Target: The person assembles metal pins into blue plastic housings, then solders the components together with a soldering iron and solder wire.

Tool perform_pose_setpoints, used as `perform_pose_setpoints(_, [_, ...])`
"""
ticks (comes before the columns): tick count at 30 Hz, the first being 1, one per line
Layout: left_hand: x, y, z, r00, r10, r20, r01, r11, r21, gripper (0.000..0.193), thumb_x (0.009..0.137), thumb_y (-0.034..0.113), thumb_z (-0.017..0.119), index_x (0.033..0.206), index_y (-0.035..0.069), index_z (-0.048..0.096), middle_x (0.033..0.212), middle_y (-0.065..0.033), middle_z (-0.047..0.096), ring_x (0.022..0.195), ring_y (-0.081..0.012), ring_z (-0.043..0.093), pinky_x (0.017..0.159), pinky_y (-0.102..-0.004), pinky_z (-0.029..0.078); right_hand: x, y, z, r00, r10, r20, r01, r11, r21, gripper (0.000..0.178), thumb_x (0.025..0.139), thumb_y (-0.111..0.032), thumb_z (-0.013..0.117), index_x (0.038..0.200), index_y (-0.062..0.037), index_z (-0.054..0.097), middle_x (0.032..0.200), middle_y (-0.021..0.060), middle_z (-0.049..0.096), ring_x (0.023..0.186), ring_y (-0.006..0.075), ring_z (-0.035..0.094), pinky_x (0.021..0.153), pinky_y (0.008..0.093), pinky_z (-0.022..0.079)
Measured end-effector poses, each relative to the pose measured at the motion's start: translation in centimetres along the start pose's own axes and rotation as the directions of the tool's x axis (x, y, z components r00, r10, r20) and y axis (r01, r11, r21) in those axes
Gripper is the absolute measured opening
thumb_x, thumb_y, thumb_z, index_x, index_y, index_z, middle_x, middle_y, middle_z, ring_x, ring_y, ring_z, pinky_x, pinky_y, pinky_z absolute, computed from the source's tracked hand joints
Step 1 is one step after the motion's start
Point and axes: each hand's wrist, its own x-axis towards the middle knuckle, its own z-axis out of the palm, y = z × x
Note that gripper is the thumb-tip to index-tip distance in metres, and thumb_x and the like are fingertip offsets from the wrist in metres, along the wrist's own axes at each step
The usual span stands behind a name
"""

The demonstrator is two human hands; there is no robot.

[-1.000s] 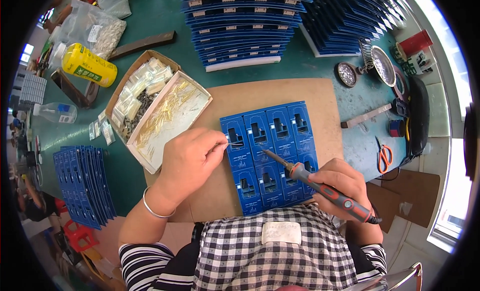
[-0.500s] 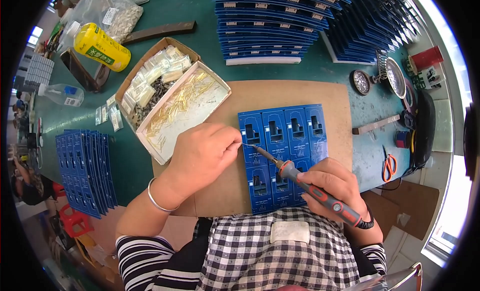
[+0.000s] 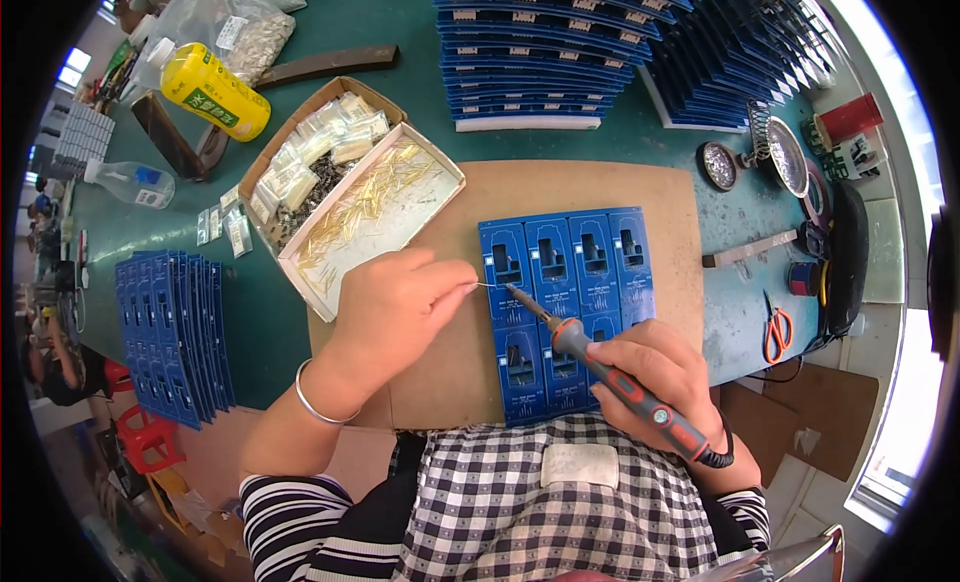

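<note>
A blue circuit board panel (image 3: 628, 294) with several cut-out sections lies on a brown board (image 3: 440, 387) before me. My right hand (image 3: 672, 367) is wrapped round the grey and red handle of a soldering iron (image 3: 575, 342). Its tip touches or hovers just over the panel near the upper-left cut-out; which one is hard to tell. My left hand (image 3: 390, 307), beside the panel's left edge, pinches a thin strand of solder wire (image 3: 487, 285) between thumb and forefinger. The wire's end reaches the iron's tip.
A divided cardboard box (image 3: 300, 282) holds gold pins (image 3: 350, 217) and small bags. Stacked blue panels (image 3: 540, 72) stand at the back, more panels (image 3: 165, 332) at left. On the right are scissors (image 3: 777, 330), a metal bar (image 3: 750, 249) and an iron stand (image 3: 788, 157). A yellow bottle (image 3: 215, 92) lies back left.
My left hand has drawn slightly left, and more of the wire shows between fingers and iron tip. The iron has shifted a little left. The view has moved slightly.
</note>
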Motion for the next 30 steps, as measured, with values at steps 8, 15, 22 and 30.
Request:
perform_pose_setpoints(8, [-3.2,1.1,-0.5,0.91,-0.415,0.005,0.395,0.861,-0.321,0.007,0.08,0.002,0.069,0.087,0.004,0.067,0.065,-0.0067,0.056,0.054,-0.0145,0.053,0.05,-0.0281,0.041,-2.8,0.0,-1.4,0.994,0.076,-0.073,-0.075,0.997,0.011,0.039,0.065,-0.001,0.074,0.103,0.0004,0.066,0.086,0.0131,0.064,0.076,0.0274,0.064,0.067,0.0358,0.052])
perform_pose_setpoints(15, [-5.7,2.5,1.4,0.942,-0.331,-0.049,0.271,0.842,-0.466,0.008,0.081,0.001,0.068,0.087,0.003,0.064,0.069,-0.0066,0.057,0.053,-0.013,0.051,0.049,-0.0264,0.04,-6.9,1.1,-1.6,0.999,0.046,-0.025,-0.041,0.983,0.177,0.035,0.066,-0.009,0.074,0.1,-0.0002,0.068,0.086,0.0123,0.067,0.076,0.0268,0.065,0.067,0.0349,0.053])
perform_pose_setpoints(22, [-6.0,3.9,1.9,0.972,-0.229,-0.052,0.202,0.93,-0.308,0.009,0.076,0.003,0.068,0.082,0.007,0.062,0.07,-0.0065,0.059,0.055,-0.0197,0.054,0.051,-0.0324,0.042,-7.0,0.1,-0.4,0.994,0.069,-0.084,-0.059,0.991,0.116,0.034,0.069,-0.011,0.074,0.101,-0.0002,0.068,0.081,0.0121,0.066,0.072,0.0253,0.065,0.065,0.0329,0.053])
perform_pose_setpoints(30, [-7.0,4.6,2.7,0.981,-0.182,-0.072,0.155,0.944,-0.29,0.012,0.073,0.005,0.068,0.077,0.008,0.058,0.066,-0.0059,0.054,0.055,-0.0216,0.052,0.05,-0.0349,0.04,-9.6,0.3,1.6,0.783,0.515,-0.349,-0.149,0.7,0.698,0.024,0.082,-0.011,0.064,0.097,0.0054,0.058,0.079,0.0134,0.064,0.07,0.0161,0.062,0.066,0.0284,0.052])
